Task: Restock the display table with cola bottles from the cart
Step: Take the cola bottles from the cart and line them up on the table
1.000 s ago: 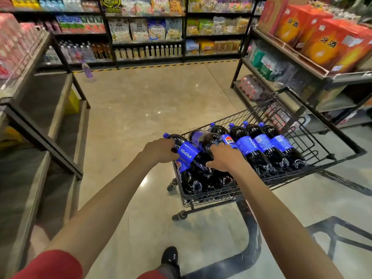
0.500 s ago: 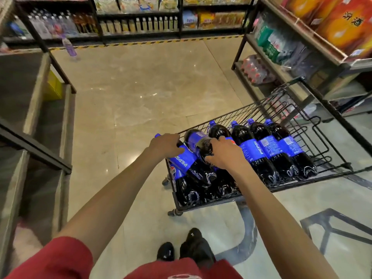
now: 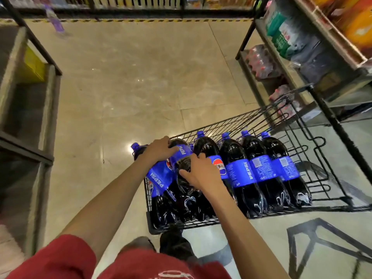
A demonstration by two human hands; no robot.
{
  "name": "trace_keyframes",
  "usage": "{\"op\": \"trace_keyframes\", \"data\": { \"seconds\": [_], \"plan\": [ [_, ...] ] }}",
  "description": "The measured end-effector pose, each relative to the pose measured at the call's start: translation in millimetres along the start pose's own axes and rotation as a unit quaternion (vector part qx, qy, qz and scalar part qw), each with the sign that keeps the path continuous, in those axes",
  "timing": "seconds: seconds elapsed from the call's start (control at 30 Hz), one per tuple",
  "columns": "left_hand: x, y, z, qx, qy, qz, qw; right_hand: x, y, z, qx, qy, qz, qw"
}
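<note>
Our left hand (image 3: 159,150) curls over the upper part of a dark plastic cola bottle with a blue label (image 3: 182,153). Our right hand (image 3: 201,175) grips its lower body, fingers spread. The held bottle lies on top of others in a black wire cart (image 3: 259,117). Under the left wrist lies a second blue-capped bottle (image 3: 159,178). Just right of the grip, four more bottles (image 3: 239,174) lie side by side, caps pointing away. Beyond the grip is a beige polished floor (image 3: 141,77).

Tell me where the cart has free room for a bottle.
Free: bare wire floor at the right end of the cart, beyond the rightmost cola bottle. Crowded: the left end, where left hand and right hand hold the top cola bottle.
</note>
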State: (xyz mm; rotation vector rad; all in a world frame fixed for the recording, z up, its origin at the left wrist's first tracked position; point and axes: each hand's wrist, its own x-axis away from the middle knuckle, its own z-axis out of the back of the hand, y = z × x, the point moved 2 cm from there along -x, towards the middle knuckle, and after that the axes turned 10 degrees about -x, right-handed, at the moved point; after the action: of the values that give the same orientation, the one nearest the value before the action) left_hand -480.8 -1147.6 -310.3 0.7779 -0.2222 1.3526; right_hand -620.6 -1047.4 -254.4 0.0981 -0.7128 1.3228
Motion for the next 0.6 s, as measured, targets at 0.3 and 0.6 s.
{"op": "trace_keyframes", "data": {
  "seconds": [0.3,0.6],
  "plan": [
    [-48,13,-16,0.032,-0.039,0.055,0.997,-17,-4,-2,-0.029,-0.032,-0.046,0.998],
    [-106,-1,-24,0.145,-0.203,0.117,0.961,-39,-17,-4,-0.057,-0.073,-0.17,0.981]
  ]
}}
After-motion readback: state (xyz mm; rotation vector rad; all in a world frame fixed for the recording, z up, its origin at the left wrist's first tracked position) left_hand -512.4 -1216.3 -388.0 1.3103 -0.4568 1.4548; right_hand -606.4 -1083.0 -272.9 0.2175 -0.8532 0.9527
